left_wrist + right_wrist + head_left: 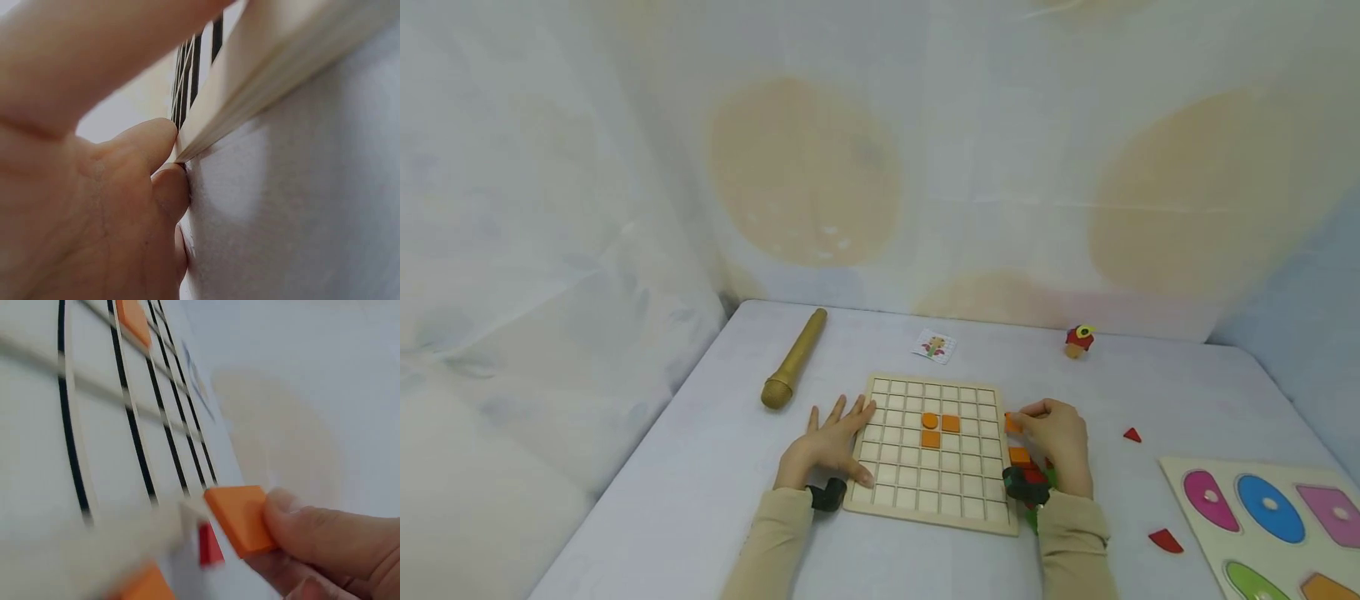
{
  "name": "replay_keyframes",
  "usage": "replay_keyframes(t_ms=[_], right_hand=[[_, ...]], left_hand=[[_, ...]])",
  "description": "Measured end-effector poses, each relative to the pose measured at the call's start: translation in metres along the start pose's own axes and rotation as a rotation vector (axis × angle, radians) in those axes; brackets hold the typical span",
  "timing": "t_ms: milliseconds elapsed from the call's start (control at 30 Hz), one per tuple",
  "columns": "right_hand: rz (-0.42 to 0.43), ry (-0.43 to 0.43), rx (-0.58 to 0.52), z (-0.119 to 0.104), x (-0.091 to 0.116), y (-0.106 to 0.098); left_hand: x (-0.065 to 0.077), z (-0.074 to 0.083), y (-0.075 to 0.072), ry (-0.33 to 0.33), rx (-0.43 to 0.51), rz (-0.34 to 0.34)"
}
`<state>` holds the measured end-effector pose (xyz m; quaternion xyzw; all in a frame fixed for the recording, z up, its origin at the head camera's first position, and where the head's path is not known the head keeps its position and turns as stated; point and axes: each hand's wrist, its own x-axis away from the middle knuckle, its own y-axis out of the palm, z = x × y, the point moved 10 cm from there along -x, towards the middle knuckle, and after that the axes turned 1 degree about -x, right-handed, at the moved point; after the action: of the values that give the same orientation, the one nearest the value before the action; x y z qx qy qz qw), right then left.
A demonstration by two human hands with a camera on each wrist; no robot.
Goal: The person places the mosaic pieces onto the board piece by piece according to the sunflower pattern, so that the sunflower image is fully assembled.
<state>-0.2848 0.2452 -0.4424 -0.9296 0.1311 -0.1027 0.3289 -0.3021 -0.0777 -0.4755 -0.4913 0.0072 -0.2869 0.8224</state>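
Note:
A wooden grid board (932, 454) lies on the table with an orange round piece (930, 420) and two orange square pieces (951, 424) in its cells. My left hand (827, 446) rests at the board's left edge, fingers spread, thumb over the lower left corner. At the right edge my right hand (1056, 437) pinches an orange square tile (240, 519) between thumb and fingers, held up beside the board. Below that hand lies a small heap of orange, red and green pieces (1033, 473), partly hidden by the wrist.
A gold microphone (795, 358) lies at the left. Behind the board is a small picture card (934, 346), with a red toy figure (1078, 342) farther right. Two red pieces (1166, 541) lie right of my right hand, near a colourful shape puzzle board (1262, 525).

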Motion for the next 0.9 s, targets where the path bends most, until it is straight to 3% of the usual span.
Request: replay_keyframes(t_ms=[267, 533, 900], right_hand=[[-0.032, -0.057, -0.182, -0.034, -0.010, 0.042], [-0.074, -0.076, -0.226, -0.050, -0.015, 0.073], [0.014, -0.029, -0.389, -0.051, -0.019, 0.099]], left_hand=[[-0.002, -0.002, 0.001, 0.001, -0.004, 0.001], [-0.002, -0.002, 0.001, -0.002, -0.003, 0.007], [-0.001, -0.002, 0.002, 0.000, -0.001, -0.002]])
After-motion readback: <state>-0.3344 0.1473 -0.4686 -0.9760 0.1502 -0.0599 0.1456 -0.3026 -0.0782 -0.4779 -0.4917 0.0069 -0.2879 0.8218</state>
